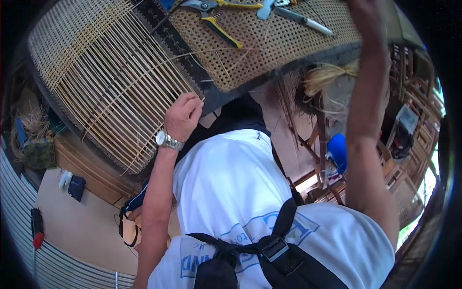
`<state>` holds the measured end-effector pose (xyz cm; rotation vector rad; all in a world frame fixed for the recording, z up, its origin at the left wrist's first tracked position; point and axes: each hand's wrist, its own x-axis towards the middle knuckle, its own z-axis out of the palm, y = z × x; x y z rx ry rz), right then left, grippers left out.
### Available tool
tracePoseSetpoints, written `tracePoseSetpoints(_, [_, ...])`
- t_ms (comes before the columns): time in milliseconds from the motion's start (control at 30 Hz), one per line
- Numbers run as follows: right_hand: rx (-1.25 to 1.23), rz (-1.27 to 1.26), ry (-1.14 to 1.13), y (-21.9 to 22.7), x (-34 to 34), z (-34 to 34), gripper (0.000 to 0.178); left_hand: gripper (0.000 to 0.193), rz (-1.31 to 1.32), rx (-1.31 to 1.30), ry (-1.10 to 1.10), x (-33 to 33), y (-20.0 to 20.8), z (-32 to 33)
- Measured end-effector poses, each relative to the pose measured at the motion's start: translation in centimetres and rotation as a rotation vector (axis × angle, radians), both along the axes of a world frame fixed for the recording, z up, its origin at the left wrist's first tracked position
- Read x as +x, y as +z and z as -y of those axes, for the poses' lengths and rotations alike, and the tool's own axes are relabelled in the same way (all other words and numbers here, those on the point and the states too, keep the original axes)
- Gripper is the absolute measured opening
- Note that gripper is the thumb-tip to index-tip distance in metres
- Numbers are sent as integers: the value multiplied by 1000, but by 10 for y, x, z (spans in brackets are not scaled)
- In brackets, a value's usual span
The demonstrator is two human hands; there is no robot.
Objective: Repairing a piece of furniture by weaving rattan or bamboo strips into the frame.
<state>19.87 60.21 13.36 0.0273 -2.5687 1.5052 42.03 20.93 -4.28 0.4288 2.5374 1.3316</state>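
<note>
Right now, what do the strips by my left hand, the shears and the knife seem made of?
Strips: probably rattan or cane, natural-looking finish, being thin and pale tan. Shears: metal head with a grey sheen; yellow-and-dark grips, likely plastic or rubber. Knife: grey blade, apparently metal; smooth white handle, perhaps plastic, possibly painted wood.

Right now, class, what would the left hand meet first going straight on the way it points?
Probably the dark frame strip just beyond the left hand, between the two cane panels. The hand's height above it is unclear.
</note>
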Motion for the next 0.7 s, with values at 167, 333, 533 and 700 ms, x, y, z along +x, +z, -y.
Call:
tracePoseSetpoints(167, [-184,234,-68,-96,177,101,28,7,-71,3,-11,8,-4,8])
tracePoseSetpoints(333, [-182,214,-250,-140,259,186,29,10,-133,6,-53,10,-9,7])
tracePoseSetpoints(533, [-88,49,-342,-149,277,218,29,10,-187,-33,-73,12,-18,7])
tracePoseSetpoints(700, [-43,-1,-328,-168,285,223,28,13,-215,-80,-91,14,-20,8])
